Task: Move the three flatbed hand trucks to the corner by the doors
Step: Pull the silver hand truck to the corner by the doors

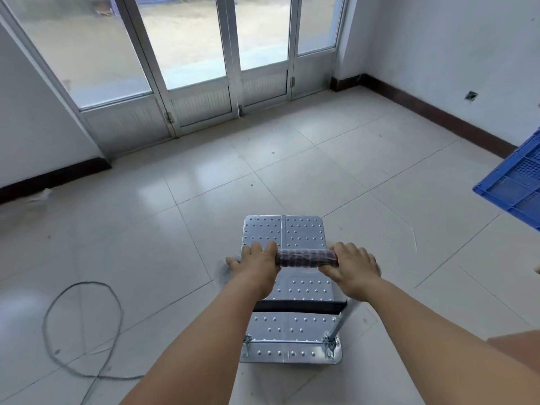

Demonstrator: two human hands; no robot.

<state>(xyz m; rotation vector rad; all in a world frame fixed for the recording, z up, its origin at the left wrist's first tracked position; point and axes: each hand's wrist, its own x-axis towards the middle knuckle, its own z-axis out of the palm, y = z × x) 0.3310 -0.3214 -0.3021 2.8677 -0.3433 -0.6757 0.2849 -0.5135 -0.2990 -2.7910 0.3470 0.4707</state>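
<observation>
Left hand (257,266) and right hand (352,267) both clamp the unlabelled hand truck (295,323) handle (306,257).

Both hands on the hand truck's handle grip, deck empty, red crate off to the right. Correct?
Not quite: in the head view the crate at the right edge is blue, not red. The rest holds: left hand and right hand both clasp the handle grip, and the hand truck deck is empty.

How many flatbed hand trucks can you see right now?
1: the flatbed hand truck on the tile floor directly ahead, left hand and right hand gripping its handle. Any others are outside the view.
</observation>
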